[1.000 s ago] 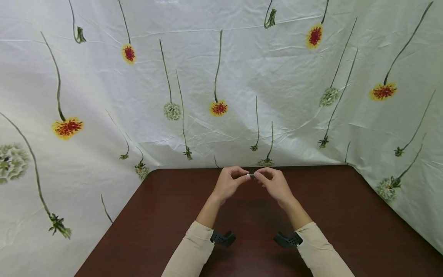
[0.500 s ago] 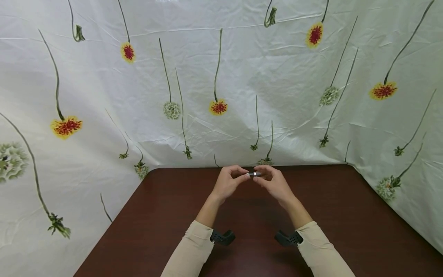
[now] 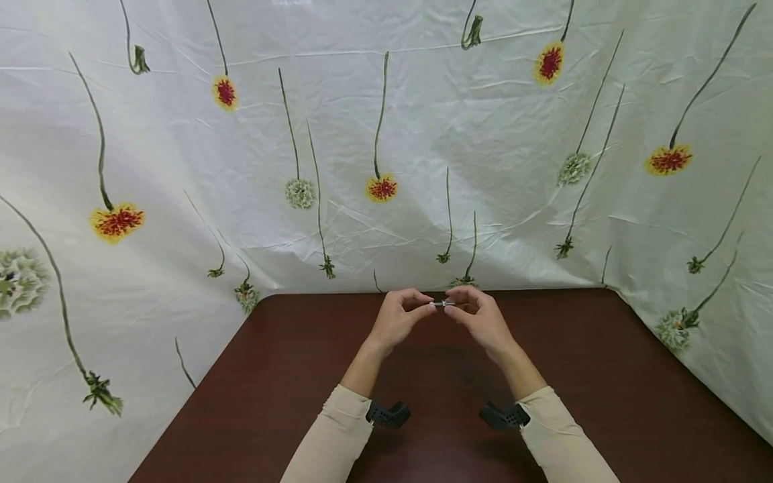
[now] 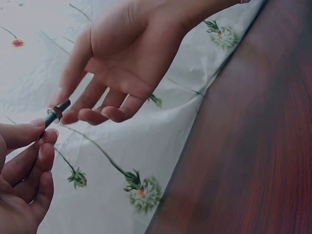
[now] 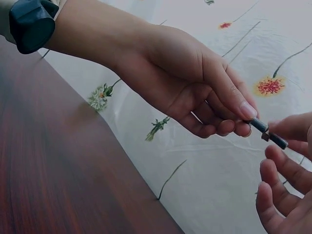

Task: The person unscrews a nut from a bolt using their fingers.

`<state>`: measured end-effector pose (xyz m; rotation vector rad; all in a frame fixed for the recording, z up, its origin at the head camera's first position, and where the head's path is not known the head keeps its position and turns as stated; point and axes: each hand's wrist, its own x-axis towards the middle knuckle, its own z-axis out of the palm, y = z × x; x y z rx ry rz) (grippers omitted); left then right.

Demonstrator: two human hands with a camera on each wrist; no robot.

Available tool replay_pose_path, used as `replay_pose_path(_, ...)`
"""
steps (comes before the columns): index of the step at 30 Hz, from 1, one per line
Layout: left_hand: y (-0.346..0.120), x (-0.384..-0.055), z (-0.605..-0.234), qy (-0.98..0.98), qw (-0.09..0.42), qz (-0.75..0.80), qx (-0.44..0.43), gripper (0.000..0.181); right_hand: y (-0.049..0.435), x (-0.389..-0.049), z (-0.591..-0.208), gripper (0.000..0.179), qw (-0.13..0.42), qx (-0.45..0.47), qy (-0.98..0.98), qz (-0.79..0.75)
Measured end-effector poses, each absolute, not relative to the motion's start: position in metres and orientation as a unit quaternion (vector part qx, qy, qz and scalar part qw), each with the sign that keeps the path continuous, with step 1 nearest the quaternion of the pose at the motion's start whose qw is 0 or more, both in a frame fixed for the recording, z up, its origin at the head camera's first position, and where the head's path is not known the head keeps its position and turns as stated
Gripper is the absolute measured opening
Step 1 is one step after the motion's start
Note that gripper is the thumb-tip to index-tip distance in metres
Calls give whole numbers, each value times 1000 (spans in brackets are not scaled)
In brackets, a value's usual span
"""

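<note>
My left hand (image 3: 394, 320) pinches one end of a dark threaded bolt (image 5: 279, 141) between thumb and forefinger. That end is hidden by the fingertips. A small nut (image 4: 57, 112) sits partway along the thread, with bare thread showing on both sides of it. My right hand (image 3: 484, 324) comes in from the other side, its thumb and forefinger spread on either side of the nut, thumb tip right at it. In the right wrist view the other right fingers (image 5: 267, 196) curl loosely below the bolt. Both hands hold the bolt up over the table's far edge.
The dark red-brown table (image 3: 290, 376) spreads below the arms. Behind it hangs a white cloth (image 3: 423, 134) printed with flowers and dandelions. Each wrist wears a black camera band, the left band (image 3: 389, 415) and the right band (image 3: 504, 416).
A second ago the right fingertips covered most of the bolt; now they have parted, and more of the bolt and the nut shows. The left hand has stayed in place.
</note>
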<state>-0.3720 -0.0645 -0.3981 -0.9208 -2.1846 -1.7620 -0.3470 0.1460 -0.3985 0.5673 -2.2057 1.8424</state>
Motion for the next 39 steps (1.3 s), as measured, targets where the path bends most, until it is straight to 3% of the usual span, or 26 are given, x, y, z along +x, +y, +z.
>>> replay_pose_path(6,-63,-371,-396,-744,90,-584,-312,17,144,-347,-398,31,84,172,-752,630)
replay_pose_path(14,-61,-372,-395,-739,86,-588,-317,13,146,-344,-395,22,109,199,-749,623)
replay_pose_path(21,-63,-372,-397,-738,90,-590,-315,12,145,-346,-400,35,109,203,-754,615)
replay_pose_path(32,-62,-374,-398,-738,93,-592,-310,14,145,-346,-399,13,131,184,-754,616)
replay_pose_path(39,-64,-374,-399,-735,92,-601,-299,12,144,-347,-401,35,107,203,-748,623)
